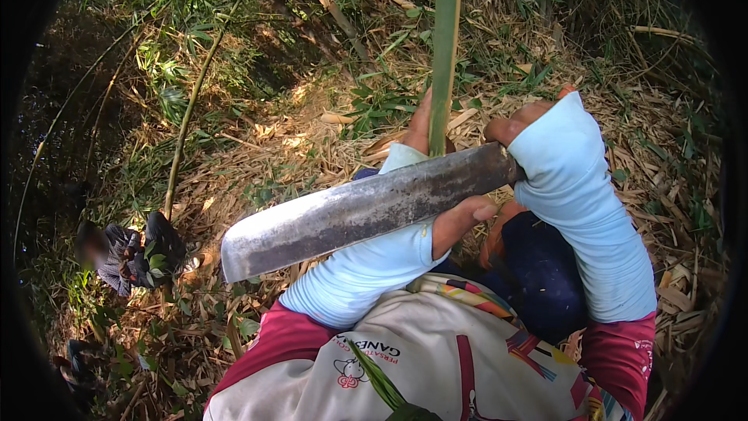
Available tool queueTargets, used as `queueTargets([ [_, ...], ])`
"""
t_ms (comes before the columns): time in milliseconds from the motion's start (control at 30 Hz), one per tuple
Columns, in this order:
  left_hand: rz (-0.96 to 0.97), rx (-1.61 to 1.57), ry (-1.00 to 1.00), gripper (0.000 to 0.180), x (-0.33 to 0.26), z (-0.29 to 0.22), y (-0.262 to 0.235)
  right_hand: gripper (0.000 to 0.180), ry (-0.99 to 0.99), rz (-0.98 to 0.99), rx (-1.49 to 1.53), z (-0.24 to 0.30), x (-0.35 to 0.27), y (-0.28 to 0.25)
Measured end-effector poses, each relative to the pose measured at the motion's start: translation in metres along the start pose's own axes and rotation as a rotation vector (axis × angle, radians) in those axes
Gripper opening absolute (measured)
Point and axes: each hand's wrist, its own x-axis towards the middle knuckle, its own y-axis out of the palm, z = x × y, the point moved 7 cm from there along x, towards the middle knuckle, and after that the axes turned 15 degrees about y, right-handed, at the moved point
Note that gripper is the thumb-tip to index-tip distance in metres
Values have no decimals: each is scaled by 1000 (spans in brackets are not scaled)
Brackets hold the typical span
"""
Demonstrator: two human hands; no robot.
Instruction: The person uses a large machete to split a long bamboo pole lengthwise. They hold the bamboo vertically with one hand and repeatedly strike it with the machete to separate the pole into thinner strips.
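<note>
My right hand [517, 122] is closed around the handle of a machete [366, 210], its fingers partly covered by a light blue sleeve. The broad, dark-stained blade slants down to the left, its squared end bright in the sun. Behind the blade is my left hand [460, 226], with the thumb showing below it and fingers above it. Those fingers press against the lower part of a long green bamboo strip [445, 47], which rises to the top of the view. The blade lies across the strip's near end and hides my left palm.
My bent knee in dark blue trousers [541, 273] is between my arms. Dry bamboo leaves and shavings [273, 152] cover the ground. A thin bamboo stem [191, 113] leans at the left. One person [128, 257] sits beyond it, and another [76, 362] is partly visible lower down.
</note>
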Motion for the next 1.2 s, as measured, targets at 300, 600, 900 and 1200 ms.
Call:
queueTargets([
  [300,25,-131,-113,125,1,-2,6,19,9,-42,-43,-4,-2,0],
  [600,-2,-15,34,124,2,0,1,21,2,49,-23,0,2,0],
  [900,2,-79,-41,122,2,-1,5,17,16,48,-99,2,1,-1],
  [1200,21,-114,-86,120,-3,2,4,16,11,-16,-80,-1,0,0],
])
